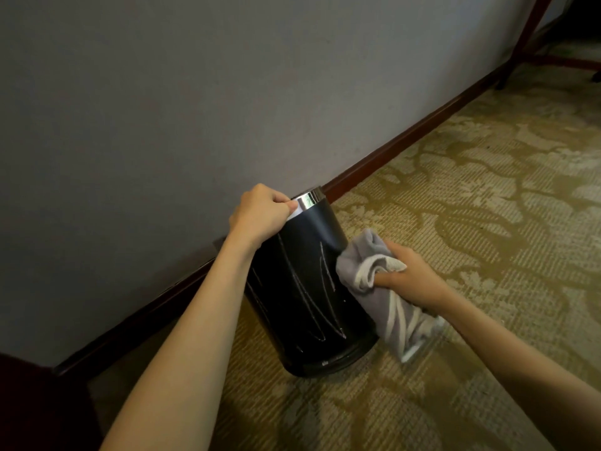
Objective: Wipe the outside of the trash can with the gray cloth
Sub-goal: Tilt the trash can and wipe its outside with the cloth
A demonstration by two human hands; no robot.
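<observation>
A black cylindrical trash can (302,288) with a shiny metal rim stands on the carpet by the wall, tilted toward the wall. White streaks run down its near side. My left hand (260,214) grips the metal rim at the top left. My right hand (406,275) holds a bunched gray cloth (361,255) and presses it against the can's right side, about halfway up. The loose end of the cloth hangs down toward the floor beside the can's base.
A gray wall (195,109) with a dark wooden baseboard (406,135) runs diagonally behind the can. Patterned olive carpet (487,206) covers the floor to the right. Dark wooden furniture legs (527,37) stand at the far upper right. Something dark red (29,408) fills the lower left corner.
</observation>
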